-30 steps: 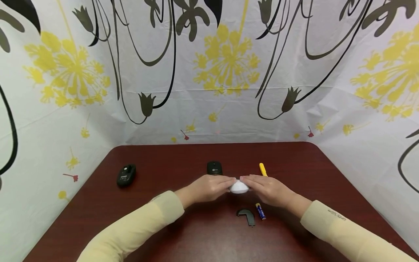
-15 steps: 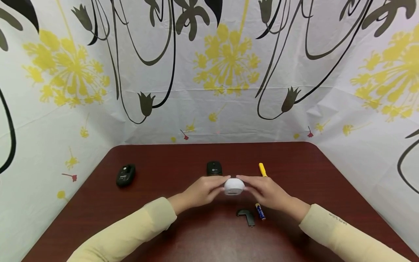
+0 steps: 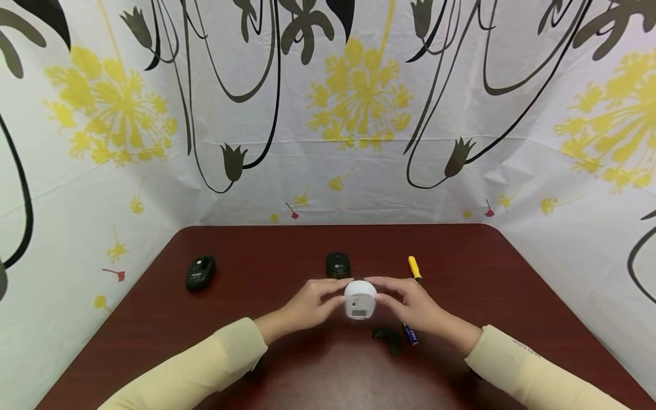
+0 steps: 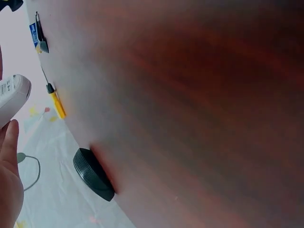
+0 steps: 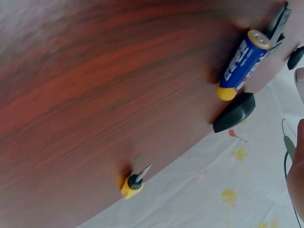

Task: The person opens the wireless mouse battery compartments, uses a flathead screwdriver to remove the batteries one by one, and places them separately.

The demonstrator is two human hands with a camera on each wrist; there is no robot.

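Note:
In the head view both hands hold a white rounded device above the table, tilted so that a face with a printed label and a small dark spot shows. My left hand pinches its left side between thumb and fingers. My right hand does the same on the right. The left wrist view shows the labelled white device beside part of the left hand. Under the right hand lie a blue battery and a dark curved plastic piece.
Behind the left hand sits a black mouse; another dark mouse with pale markings lies far left. A screwdriver with a yellow handle lies behind the right hand. White patterned cloth rises around the brown table.
The device has come slightly left and towards me, tilting up so that its labelled face shows. Both hands have moved along with it, and their thumbs now show at its near side.

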